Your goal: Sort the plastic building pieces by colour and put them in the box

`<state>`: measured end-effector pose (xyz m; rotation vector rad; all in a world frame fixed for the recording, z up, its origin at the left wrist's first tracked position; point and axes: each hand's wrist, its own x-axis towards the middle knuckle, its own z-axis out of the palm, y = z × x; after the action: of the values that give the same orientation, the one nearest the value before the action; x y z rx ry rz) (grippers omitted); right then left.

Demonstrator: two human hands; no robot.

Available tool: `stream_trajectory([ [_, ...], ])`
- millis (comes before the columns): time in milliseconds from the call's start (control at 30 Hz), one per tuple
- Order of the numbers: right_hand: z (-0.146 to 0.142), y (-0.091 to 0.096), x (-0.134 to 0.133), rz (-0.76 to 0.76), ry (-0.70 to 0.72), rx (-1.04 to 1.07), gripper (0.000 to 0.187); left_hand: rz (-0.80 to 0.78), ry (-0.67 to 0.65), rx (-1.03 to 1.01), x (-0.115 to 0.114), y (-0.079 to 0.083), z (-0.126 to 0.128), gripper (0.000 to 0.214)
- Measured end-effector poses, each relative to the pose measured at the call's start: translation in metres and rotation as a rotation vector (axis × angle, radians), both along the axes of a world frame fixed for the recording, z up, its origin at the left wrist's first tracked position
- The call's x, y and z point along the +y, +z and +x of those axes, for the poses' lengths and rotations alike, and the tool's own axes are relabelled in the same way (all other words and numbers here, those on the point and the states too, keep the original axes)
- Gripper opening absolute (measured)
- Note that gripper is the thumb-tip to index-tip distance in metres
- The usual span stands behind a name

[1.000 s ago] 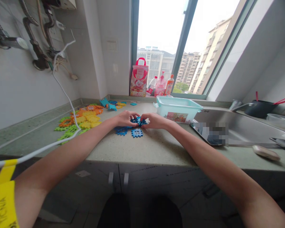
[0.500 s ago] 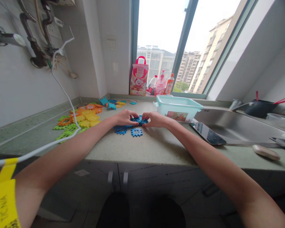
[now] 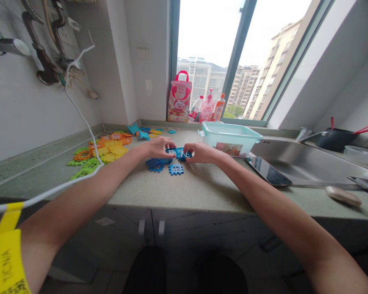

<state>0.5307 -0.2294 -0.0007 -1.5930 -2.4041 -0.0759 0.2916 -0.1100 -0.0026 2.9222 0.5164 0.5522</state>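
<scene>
Blue plastic interlocking building pieces are between my two hands over the counter. My left hand (image 3: 161, 148) pinches a blue lattice piece (image 3: 171, 151) by its left side. My right hand (image 3: 199, 152) has thumb and fingers closed on another blue piece (image 3: 181, 154), which touches or overlaps the first; I cannot tell whether they are joined. Just in front lies a single blue window-shaped piece (image 3: 176, 169), flat on the counter. A small heap of darker blue pieces (image 3: 157, 164) rests below my left hand.
Green, orange and yellow pieces (image 3: 110, 149) are piled at the left, crossed by a white cable (image 3: 95, 141). A teal tub (image 3: 233, 132) stands right of my hands. Beyond it are a phone (image 3: 268, 171), a steel sink (image 3: 300, 163) and a beige oblong object (image 3: 343, 196).
My left hand has shifted slightly left and up, showing more of the blue piece it holds. My right hand stays nearly in place with its piece.
</scene>
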Motion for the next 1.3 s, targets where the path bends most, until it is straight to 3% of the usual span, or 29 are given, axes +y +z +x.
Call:
stream_trajectory([
  [167, -0.001, 0.001, 0.0, 0.019, -0.002, 0.003, 0.033, -0.097, 0.006, 0.126, -0.002, 0.011, -0.008, 0.046],
  [367, -0.002, 0.0, 0.0, 0.027, -0.002, 0.007, 0.03, -0.208, 0.024, 0.188, -0.008, 0.006, -0.005, 0.058],
  [533, -0.001, 0.001, -0.001, -0.045, -0.014, 0.01, 0.023, -0.143, 0.084, 0.163, -0.006, 0.002, -0.001, 0.063],
  [667, -0.001, 0.002, -0.002, -0.082, -0.021, 0.012, 0.033, -0.085, 0.126, 0.163, 0.0, -0.001, -0.001, 0.062],
  [1300, -0.002, 0.003, -0.002, -0.092, -0.05, 0.002, 0.041, -0.065, 0.153, 0.166, 0.005, -0.004, -0.003, 0.065],
])
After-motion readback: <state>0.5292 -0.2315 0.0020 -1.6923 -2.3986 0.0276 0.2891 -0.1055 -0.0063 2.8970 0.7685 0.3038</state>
